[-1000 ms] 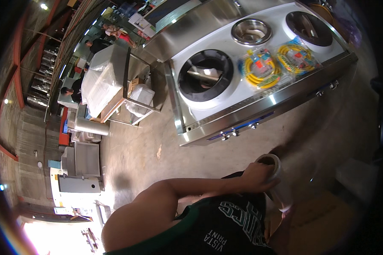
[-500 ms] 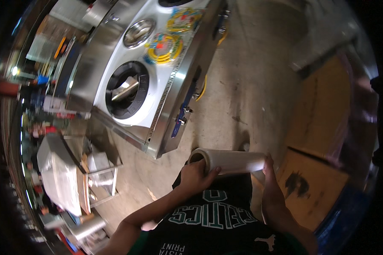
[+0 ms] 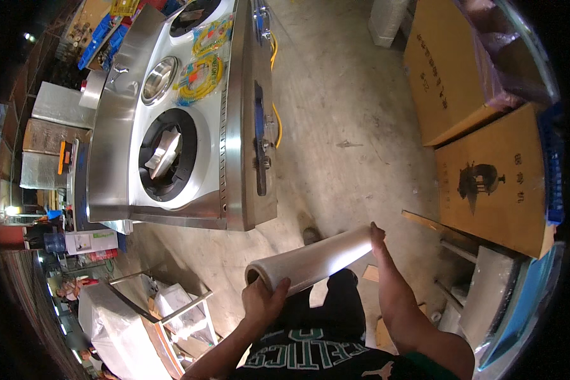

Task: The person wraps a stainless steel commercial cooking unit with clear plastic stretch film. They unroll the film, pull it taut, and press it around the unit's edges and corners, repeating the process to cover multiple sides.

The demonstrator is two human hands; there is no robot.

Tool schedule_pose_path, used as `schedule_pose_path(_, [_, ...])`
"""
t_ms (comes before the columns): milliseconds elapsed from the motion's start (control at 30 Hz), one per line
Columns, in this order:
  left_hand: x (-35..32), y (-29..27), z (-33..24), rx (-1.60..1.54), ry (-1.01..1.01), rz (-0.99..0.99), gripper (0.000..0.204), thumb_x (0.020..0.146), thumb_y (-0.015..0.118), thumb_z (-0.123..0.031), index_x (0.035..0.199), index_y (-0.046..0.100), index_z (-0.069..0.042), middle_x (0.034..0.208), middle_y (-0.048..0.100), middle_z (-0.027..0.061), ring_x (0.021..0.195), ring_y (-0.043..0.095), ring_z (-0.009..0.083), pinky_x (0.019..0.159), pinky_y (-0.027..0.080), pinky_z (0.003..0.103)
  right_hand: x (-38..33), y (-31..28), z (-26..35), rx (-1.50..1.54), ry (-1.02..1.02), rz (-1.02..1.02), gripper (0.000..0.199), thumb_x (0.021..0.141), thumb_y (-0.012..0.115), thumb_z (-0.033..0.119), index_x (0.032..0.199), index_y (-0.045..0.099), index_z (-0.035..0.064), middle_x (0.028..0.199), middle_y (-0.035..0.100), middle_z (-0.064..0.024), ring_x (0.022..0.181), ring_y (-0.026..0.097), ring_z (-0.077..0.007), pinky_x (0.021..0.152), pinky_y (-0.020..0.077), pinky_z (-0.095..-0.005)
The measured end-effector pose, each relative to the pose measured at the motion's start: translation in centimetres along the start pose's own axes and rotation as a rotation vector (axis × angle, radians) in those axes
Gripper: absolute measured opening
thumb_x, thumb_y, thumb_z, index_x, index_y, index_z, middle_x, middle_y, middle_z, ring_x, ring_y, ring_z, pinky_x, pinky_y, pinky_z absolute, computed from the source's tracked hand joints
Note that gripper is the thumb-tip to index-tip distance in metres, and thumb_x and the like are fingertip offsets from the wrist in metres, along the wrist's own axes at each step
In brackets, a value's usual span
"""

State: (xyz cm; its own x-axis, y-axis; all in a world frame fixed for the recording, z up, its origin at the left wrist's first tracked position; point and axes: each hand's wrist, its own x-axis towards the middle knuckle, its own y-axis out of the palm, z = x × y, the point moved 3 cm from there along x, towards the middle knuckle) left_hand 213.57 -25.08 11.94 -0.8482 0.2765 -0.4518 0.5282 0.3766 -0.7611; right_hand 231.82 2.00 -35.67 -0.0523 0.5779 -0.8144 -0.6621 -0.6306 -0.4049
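A roll of clear stretch wrap (image 3: 316, 258) lies across in front of my body, its right end a little higher in the view. My left hand (image 3: 264, 303) grips its left end, fingers inside the hollow core and thumb on the outside. At the other end my right hand (image 3: 377, 239) is closed on the roll, with the fingers partly hidden behind it. Ahead to the left stands a steel wok range (image 3: 202, 218) with a white top, black burner rings and a round steel bowl (image 3: 159, 80).
Bagged yellow hoses (image 3: 199, 79) lie on the range's top. Large cardboard boxes (image 3: 494, 183) stand at the right, with a wooden strip (image 3: 434, 223) and leaning panels nearer me. At the lower left sits a plastic-wrapped unit (image 3: 117, 329) beside a metal frame (image 3: 187, 307).
My view has turned to the right, and the range now appears further left. The roll has tilted, its left end lower, while both hands keep hold of it.
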Motion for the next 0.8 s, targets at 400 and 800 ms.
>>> schedule_pose_path(400, [-0.8,1.9,8.4,0.19,0.081,-0.041,0.044,0.089,0.071,-0.037,0.096,0.069,0.007,0.082,0.071,0.0293,0.079,0.071,0.0474,0.073,0.056,0.053,0.8,18.3,-13.8,0.326,-0.158,0.286,0.048,0.102,0.054,0.045,0.124,0.07,0.0057,0.12,0.071,-0.0151,0.105,0.066,-0.0302,0.095,0.0486,-0.0434])
schedule_pose_path(800, [0.6,-1.2,17.4,0.372,0.285,0.11,0.037,0.091,0.069,-0.027,0.106,0.063,0.007,0.086,0.071,0.0238,0.082,0.072,0.0431,0.073,0.056,0.049,-5.3,31.3,-17.9,0.679,0.146,0.344,0.04,0.099,0.065,0.041,0.103,0.073,0.0025,0.093,0.069,-0.0034,0.085,0.062,-0.016,0.082,0.0498,-0.0342])
